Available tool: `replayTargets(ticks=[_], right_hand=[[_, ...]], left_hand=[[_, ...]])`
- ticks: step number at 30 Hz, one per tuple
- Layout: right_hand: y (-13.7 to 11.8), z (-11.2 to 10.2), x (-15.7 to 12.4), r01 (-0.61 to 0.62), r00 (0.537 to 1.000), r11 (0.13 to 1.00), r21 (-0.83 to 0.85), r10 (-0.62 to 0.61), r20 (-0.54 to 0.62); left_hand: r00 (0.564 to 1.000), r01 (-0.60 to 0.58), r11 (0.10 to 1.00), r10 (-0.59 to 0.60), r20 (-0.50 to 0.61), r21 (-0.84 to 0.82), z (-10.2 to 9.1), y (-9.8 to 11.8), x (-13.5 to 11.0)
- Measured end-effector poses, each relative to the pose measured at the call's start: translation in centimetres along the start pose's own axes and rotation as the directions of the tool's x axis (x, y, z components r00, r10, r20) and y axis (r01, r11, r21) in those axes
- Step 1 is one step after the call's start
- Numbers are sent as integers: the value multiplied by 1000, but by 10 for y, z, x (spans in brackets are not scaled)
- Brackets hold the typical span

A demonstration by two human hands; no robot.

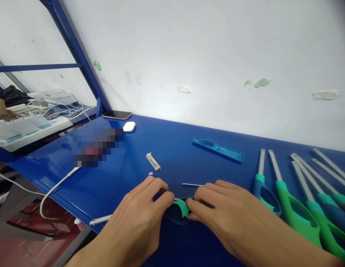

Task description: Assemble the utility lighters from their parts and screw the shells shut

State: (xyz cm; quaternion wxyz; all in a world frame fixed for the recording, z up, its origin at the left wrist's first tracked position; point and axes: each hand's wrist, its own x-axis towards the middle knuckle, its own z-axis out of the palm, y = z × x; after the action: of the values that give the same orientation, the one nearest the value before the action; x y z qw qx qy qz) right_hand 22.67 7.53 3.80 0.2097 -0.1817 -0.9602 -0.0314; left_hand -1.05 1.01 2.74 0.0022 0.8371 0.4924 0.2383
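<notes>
My left hand (141, 215) and my right hand (228, 215) meet at the front of the blue table (166, 148). Both pinch a small green plastic trigger piece (184, 208) with thin white wires, held over a blue lighter shell (176, 218) that my hands mostly hide. A thin metal rod (192, 184) lies just behind my fingers. A metal tube (100, 221) pokes out under my left wrist. A small clear part (153, 162) and a tiny white bit (150, 173) lie beyond my left hand.
A loose blue lighter half-shell (218, 149) lies mid-table. Several assembled green and blue long-nozzle lighters (297, 207) lie in a row at the right. A phone (117, 114), a white earbud case (129, 127) and a white cable (54, 191) sit at the left. Another person's hand (1, 109) shows far left.
</notes>
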Motion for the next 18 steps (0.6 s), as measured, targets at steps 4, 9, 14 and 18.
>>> replayTargets(ticks=[4,9,14,18], right_hand=[[-4,-3,1,8,1000,1000,-27,-8,-2],[-4,-2,0,1,1000,1000,-16,-1,9],[0,4,-6,-28,997,998,51,24,69],[4,10,-10,-94,990,987,129,79,117]], left_hand=[[997,43,992,-50,-54,-118,-1,3,1],[999,-12,996,7,-54,-91,1,2,1],[999,-20,996,17,-40,-87,4,-4,-3],[999,-11,994,7,-44,-106,6,-4,-5]])
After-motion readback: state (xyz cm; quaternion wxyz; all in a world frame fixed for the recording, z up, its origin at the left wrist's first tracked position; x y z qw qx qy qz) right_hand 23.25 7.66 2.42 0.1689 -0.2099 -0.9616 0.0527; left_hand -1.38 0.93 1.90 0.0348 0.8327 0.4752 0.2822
